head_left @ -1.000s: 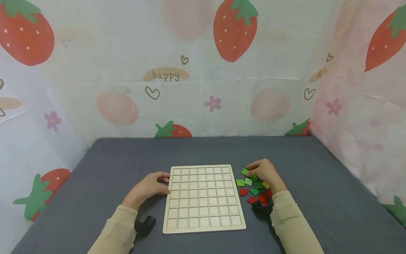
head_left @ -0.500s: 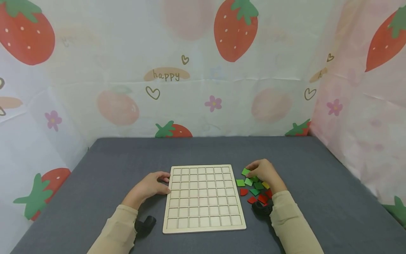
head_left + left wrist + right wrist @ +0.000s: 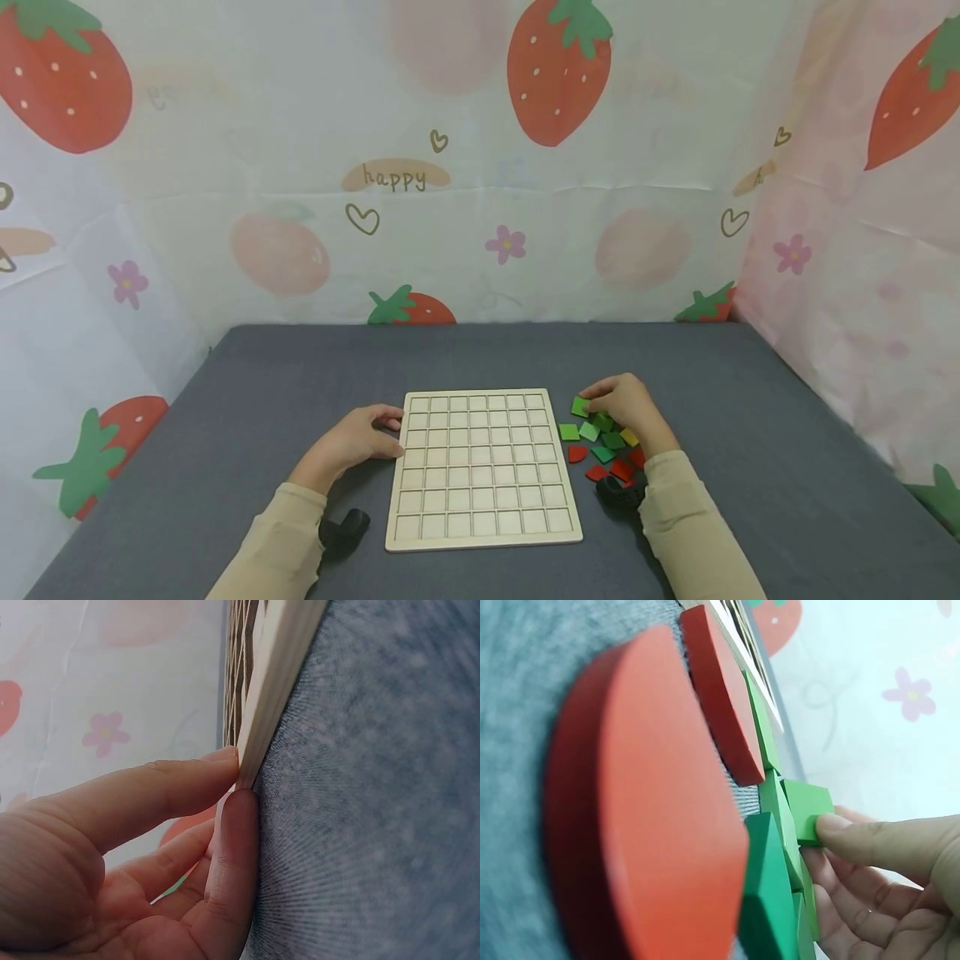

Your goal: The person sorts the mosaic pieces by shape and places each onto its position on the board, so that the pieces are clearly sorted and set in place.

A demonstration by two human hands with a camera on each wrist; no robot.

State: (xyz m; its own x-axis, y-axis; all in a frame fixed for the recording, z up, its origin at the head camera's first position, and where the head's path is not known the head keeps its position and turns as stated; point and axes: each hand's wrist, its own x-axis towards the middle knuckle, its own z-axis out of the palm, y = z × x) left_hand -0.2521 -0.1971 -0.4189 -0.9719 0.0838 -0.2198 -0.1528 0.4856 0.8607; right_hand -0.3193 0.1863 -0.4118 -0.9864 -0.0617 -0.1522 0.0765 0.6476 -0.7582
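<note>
Between the thumb and fingers of the right hand [image 3: 628,406]: one bright green square tile [image 3: 808,811], pinched at its near side, tilted in the wrist view; whether it is clear of the cloth cannot be told; just beside that hand, on the board side: one light green square tile [image 3: 569,432]; several further green tiles [image 3: 613,440], close-set; one yellow piece [image 3: 629,437], near the heel of the hand; red round-edged pieces [image 3: 679,802], back toward the wrist; left of the right hand: one pale wooden board [image 3: 483,475] with a grid of square recesses, flat on dark grey cloth [image 3: 337,358]; at the left hand [image 3: 360,439]: the board's rim, touched by thumb and fingertips, fingers loosely bent, not wrapped round it.

Handling, as judged: a pinch on the tile's margin leaves its opposite edge free, so best held there; lift upward before drawing sideways, lest neighbouring tiles be dragged; steady the board by light contact from the left fingertips, without pushing, since it could slide on cloth.
</note>
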